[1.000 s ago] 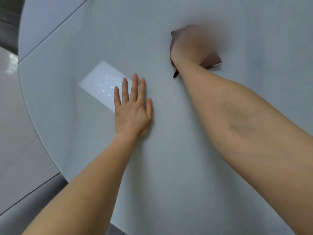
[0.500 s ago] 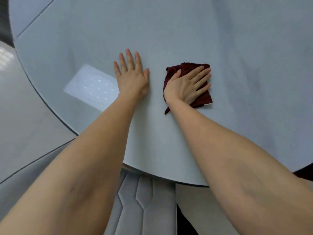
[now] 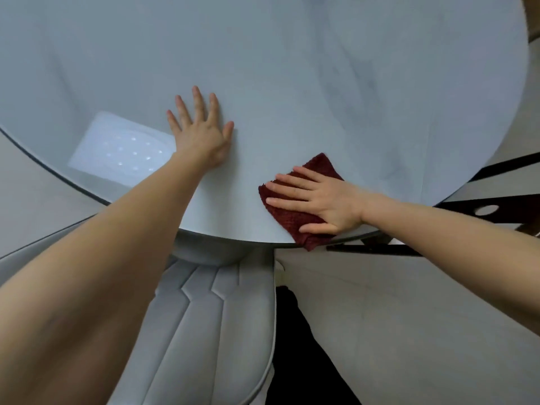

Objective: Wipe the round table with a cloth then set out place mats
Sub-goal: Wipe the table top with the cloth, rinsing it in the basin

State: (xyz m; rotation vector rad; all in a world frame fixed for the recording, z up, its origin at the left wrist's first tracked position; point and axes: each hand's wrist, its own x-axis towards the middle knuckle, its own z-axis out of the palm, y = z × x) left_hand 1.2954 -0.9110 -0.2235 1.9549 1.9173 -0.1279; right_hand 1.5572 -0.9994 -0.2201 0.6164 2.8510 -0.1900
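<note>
The round table [image 3: 292, 68] has a pale grey-blue top that fills the upper part of the head view. A dark red cloth [image 3: 292, 217] lies at the table's near edge, one corner hanging just over the rim. My right hand [image 3: 318, 200] presses flat on the cloth, fingers straight and pointing left. My left hand [image 3: 201, 133] rests flat on the bare tabletop to the left of the cloth, fingers spread. No place mats are in view.
A grey padded chair [image 3: 210, 317] stands tucked under the near edge, right below my arms. A bright rectangular reflection of a lamp [image 3: 122, 147] shows on the tabletop at left. Dark chair frames [image 3: 482, 209] stand at the right edge. Pale floor lies around.
My right hand has slid the cloth toward me and to the right, from the tabletop beside my left hand to the near rim. My left hand has stayed flat on the table.
</note>
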